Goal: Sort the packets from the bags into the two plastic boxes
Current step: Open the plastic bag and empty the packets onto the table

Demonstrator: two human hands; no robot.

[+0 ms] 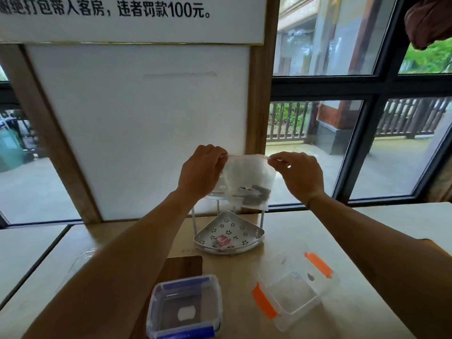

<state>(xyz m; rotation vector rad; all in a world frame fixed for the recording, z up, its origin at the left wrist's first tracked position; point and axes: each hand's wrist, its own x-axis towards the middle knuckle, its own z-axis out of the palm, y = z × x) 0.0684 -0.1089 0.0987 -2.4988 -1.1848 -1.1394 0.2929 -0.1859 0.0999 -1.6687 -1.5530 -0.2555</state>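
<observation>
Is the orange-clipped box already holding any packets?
No, the orange-clipped box looks empty; the packets are in the bag.

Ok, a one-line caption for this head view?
Both hands pinch a clear bag of packets above two open plastic boxes.

Beige table point(318, 231) with blue-clipped box point(186, 308), orange-clipped box point(293, 292), corner rack point(230, 234), wooden board point(182, 266)

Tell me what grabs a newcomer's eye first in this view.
Both hands, left and right, hold up a clear bag by its top corners, with dark packets sagging at its bottom. Below on the table sit a blue-clipped box and an orange-clipped box.
</observation>
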